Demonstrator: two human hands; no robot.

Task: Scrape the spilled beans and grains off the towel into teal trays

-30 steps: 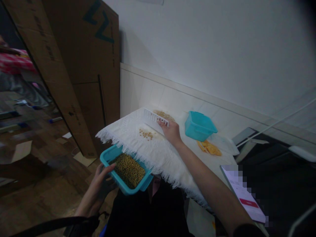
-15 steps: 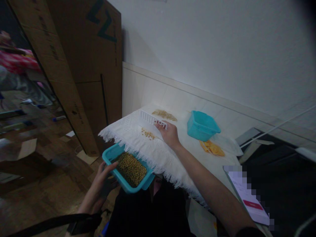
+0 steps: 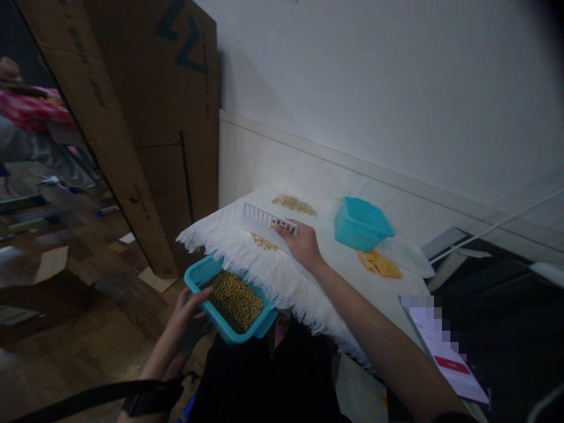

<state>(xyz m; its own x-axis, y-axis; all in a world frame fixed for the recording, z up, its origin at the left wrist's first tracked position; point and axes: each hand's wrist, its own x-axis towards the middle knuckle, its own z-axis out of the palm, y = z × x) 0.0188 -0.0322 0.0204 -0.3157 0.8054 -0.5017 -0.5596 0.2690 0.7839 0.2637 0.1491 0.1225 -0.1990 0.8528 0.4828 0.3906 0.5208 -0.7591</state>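
**Fingers (image 3: 285, 225) closed on the white slotted tray (image 3: 259, 218); second grip on the bean basket**

1. Right hand (image 3: 303, 244). The fingers are clenched over the near end of the white slotted tray. They hold it tilted on its long edge on the fringed cloth (image 3: 247, 258) that covers the bench (image 3: 394, 291). A small heap of loose beans (image 3: 264, 241) lies on the cloth, just beside the tray's lower edge.

2. Left hand (image 3: 183, 329). It grasps the turquoise basket (image 3: 196, 281) at its near corner, thumb over the rim; the other fingers are hidden beneath. The basket is held off the bench edge, just below the cloth's fringe, and is filled with beans (image 3: 233, 301).

3. Handling, as judged.
   - Tray: thin, stiff plastic and probably light. The slots give the fingers purchase. An end grip leaves the far end free to swing, so a hold at mid-length of the wall gives more control.
   - Basket: the heavier item because of its load. The walls look stiff but smooth. A one-corner hold lets it tip; support under the base is steadier.
   - Beans: small, hard and round. They likely roll readily, though less so on the cloth.

4. Surroundings. A second turquoise basket (image 3: 362, 224) stands on the bench, well apart from the tray, with yellow pieces (image 3: 379, 264) near it. A further scatter of beans (image 3: 294, 204) lies beyond the tray. A cardboard box (image 3: 154, 117) stands left of the bench.
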